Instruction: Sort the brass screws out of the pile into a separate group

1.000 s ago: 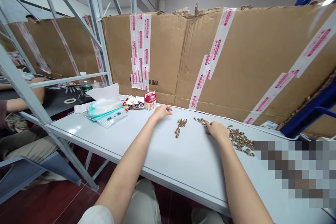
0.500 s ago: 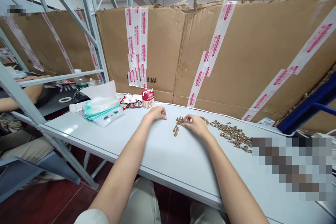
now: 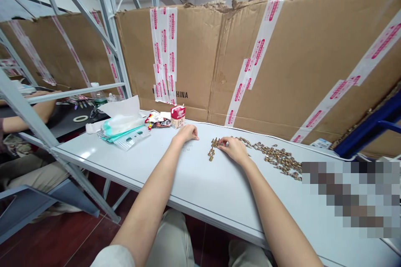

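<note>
Bending close together beside a small cluster of brass-coloured screw-like pieces (image 3: 211, 155), the fingers (image 3: 223, 140) of the right hand (image 3: 233, 149) hide any grip; left of them, the left hand (image 3: 188, 133) curls loosely, contents unclear; rightward spreads a larger pile (image 3: 280, 158).

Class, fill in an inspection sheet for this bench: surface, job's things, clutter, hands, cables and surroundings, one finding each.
Surface: white table, glossy, reflecting light near its left end.
Job's things: small brass-coloured metal pieces, in a small cluster between the hands and a larger spread to the right; exact type too small to tell.
Clutter: red-and-beige drink carton, crumpled wrappers, teal-and-white packaging.
Hands: right hand at the small cluster, its grip unclear; left hand near the carton, fingers curled, nothing seen held.
Cables: white cable near the table's back right.
Surroundings: taped cardboard partition behind; grey metal frame and a co-worker's forearm at left; pixelated patch at right.
</note>
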`<state>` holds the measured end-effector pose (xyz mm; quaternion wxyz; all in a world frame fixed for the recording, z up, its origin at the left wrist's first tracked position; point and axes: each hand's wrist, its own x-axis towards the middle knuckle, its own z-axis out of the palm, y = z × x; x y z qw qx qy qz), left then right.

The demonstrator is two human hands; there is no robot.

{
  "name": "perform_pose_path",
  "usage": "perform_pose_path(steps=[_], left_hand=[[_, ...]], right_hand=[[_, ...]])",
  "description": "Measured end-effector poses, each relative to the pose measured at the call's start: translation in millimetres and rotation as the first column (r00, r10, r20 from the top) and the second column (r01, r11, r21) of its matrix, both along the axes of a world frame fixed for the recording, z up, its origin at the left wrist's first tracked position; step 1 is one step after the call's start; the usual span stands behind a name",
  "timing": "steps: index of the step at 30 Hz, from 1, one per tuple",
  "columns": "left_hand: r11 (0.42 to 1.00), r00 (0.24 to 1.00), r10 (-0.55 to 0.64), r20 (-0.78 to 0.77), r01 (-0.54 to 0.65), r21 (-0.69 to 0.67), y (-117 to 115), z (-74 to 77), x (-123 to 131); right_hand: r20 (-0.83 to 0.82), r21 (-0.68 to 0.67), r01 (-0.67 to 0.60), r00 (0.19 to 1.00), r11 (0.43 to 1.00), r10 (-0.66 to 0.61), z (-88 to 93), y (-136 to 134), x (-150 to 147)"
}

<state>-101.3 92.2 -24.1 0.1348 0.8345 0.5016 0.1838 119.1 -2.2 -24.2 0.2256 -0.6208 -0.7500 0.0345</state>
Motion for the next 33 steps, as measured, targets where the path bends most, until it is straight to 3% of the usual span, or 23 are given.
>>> perform_pose_path(steps=[3, 6, 9, 11, 13, 15, 17, 20, 26, 33], left_hand=[[1.000, 0.999, 0.025, -0.036, -0.025, 0.011, -3, 4.0, 0], [0.999, 0.999, 0.030, -0.039, -0.029, 0.043, -5, 6.8, 1], [0.996, 0.999, 0.033, -0.033, -0.030, 0.080, -6, 8.1, 2], [0.994, 0.999, 0.043, -0.030, -0.040, 0.099, -6, 7.9, 4], [0.996, 0.998, 0.039, 0.049, -0.043, 0.083, -5, 7.4, 9], [1.000, 0.969, -0.011, 0.247, 0.006, 0.023, -6, 7.4, 20], [0.992, 0.871, -0.084, 0.484, 0.118, -0.041, -8, 8.7, 34], [0.963, 0.735, -0.117, 0.668, 0.249, -0.105, -17, 12.8, 54], [0.938, 0.646, -0.073, 0.759, 0.303, -0.168, -29, 18.2, 64], [0.938, 0.654, -0.094, 0.751, 0.310, -0.152, -31, 21.7, 61]], right_hand=[[-0.078, 0.042, -0.022, 0.997, 0.999, 0.025, 1.2, 2, 3], [-0.284, 0.093, -0.040, 0.957, 0.995, 0.065, 4.9, 6, 5], [-0.564, 0.056, -0.093, 0.818, 0.994, 0.109, 7.8, 9, 5], [-0.666, 0.019, -0.131, 0.738, 0.991, 0.111, 8.5, 10, 5], [-0.673, 0.011, -0.148, 0.731, 0.989, 0.117, 9.0, 11, 6], [-0.644, 0.025, -0.155, 0.753, 0.988, 0.135, 10.6, 9, 6], [-0.624, 0.028, -0.176, 0.766, 0.984, 0.155, 13.4, 7, 5], [-0.615, 0.030, -0.202, 0.768, 0.979, 0.178, 17.4, 4, 3], [-0.630, 0.050, -0.156, 0.761, 0.986, 0.153, 18.0, 6, 4], [-0.614, 0.040, -0.105, 0.782, 0.994, 0.108, 20.8, 4, 5]])
